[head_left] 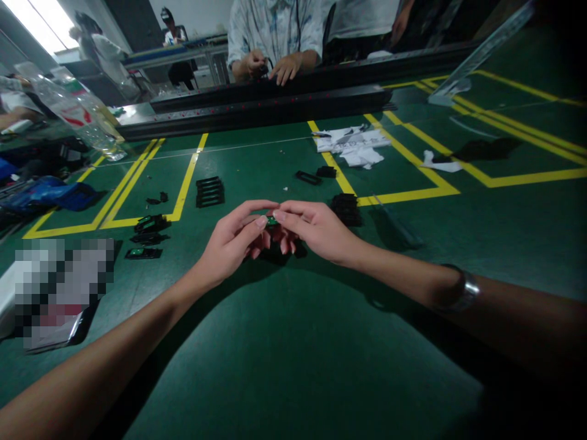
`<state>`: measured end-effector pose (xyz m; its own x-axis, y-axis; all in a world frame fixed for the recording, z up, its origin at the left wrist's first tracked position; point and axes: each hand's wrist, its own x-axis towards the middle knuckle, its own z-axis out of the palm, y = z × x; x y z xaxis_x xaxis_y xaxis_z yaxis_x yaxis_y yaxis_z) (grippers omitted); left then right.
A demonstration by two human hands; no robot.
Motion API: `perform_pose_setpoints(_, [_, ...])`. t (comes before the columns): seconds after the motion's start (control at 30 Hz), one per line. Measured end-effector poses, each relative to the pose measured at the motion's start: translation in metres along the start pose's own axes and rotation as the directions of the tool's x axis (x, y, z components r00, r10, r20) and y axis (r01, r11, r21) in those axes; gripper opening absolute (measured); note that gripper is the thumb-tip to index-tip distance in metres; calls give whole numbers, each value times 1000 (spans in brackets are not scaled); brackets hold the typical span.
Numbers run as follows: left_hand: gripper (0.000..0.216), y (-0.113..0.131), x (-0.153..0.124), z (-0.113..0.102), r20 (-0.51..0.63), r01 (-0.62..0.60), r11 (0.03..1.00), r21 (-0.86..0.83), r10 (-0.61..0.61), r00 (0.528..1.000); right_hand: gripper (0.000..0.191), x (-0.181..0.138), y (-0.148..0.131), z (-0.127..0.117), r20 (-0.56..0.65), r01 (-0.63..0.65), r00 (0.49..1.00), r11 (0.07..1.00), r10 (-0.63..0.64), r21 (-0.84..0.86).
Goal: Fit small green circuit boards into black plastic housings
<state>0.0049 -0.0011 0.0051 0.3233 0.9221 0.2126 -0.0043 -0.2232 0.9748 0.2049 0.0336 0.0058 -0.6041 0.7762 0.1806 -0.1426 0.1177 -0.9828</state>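
Both my hands meet over the green table (pixel 293 342), pinching a small green circuit board (pixel 271 220) between thumbs and fingers. My left hand (pixel 236 235) closes on its left end, my right hand (pixel 314 229) on its right end. Most of the piece is hidden by my fingers, so I cannot tell whether it sits in a black frame. Left of my hands lie several black frames with green boards (pixel 143 252). A row of black frames (pixel 210 191) is beyond my left hand. A dark stack of black parts (pixel 346 209) stands just past my right hand.
Torn white paper (pixel 353 143) and a loose black frame (pixel 308 177) lie farther back. Clear plastic bottles (pixel 87 116) stand at the back left, near a blue tool (pixel 59 192). A black rail (pixel 257 110) crosses the far side, where another person's hands (pixel 287 68) work.
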Motion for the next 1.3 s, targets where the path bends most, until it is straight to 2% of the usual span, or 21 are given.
perform_pose_setpoints(1.3, [29, -5, 0, -4, -17, 0, 1000, -6, 0, 1000, 24, -1, 0, 0, -5, -11, 1000, 1000, 11, -16])
